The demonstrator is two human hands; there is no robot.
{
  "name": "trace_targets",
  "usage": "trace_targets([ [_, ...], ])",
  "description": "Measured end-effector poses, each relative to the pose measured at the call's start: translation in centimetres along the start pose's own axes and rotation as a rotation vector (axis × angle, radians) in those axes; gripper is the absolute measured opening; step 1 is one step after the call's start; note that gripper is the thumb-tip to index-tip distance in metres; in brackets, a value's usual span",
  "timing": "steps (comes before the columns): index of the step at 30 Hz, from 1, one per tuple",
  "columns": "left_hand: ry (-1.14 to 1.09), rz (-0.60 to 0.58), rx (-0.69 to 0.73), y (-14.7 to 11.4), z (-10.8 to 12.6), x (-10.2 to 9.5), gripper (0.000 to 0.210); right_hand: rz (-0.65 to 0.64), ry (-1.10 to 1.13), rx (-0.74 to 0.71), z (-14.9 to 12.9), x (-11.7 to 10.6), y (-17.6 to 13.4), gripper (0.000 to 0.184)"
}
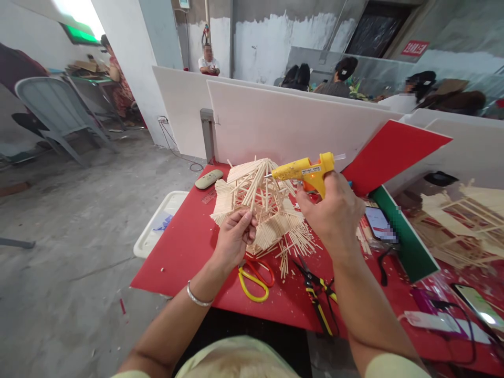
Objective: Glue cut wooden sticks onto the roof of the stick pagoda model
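Note:
My right hand (334,205) is wrapped round the grip of a yellow glue gun (303,170), with a clear glue stick jutting from its back end. The gun's nozzle points left and reaches the upper part of a model built of thin wooden sticks (275,223). My left hand (238,231) is closed in a pinch at the model's near side, on the lower end of a slim wooden stick (255,195). Whether that stick is fixed to the model cannot be made out. Loose cut sticks (301,241) lie scattered at the model's right.
On the red tabletop (189,252) lie scissors with red and yellow handles (254,291), pruning shears (315,299), a grey-green case (208,179) and a phone (381,223). White boards (291,115) stand behind. A second stick structure (468,220) sits beyond a green board (405,236). Several people sit further back.

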State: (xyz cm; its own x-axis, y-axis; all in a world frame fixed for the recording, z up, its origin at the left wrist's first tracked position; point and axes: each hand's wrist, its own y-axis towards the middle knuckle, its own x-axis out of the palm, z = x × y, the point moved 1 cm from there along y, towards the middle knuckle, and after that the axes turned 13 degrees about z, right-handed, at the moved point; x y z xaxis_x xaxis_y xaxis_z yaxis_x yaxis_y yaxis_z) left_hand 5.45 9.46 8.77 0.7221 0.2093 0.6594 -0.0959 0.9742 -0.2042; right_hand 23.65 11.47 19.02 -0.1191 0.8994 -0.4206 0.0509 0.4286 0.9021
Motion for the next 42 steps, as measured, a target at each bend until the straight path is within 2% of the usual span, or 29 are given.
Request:
trace_targets([
  [6, -0.009, 0.007, -0.004, -0.2, 0.0, -0.3, 0.032, -0.001, 0.013, 0.019, -0.2, -0.1, 0.3, 0.041],
  [18, -0.050, 0.033, 0.009, -0.4, -0.4, -0.8, 0.028, -0.066, -0.011, -0.152, -0.7, -0.8, -1.3, 0.036],
  [42, -0.056, 0.011, 0.017, -0.6, -0.5, -1.0, 0.024, -0.077, -0.042, -0.183, -0.4, -0.8, -1.7, 0.032],
])
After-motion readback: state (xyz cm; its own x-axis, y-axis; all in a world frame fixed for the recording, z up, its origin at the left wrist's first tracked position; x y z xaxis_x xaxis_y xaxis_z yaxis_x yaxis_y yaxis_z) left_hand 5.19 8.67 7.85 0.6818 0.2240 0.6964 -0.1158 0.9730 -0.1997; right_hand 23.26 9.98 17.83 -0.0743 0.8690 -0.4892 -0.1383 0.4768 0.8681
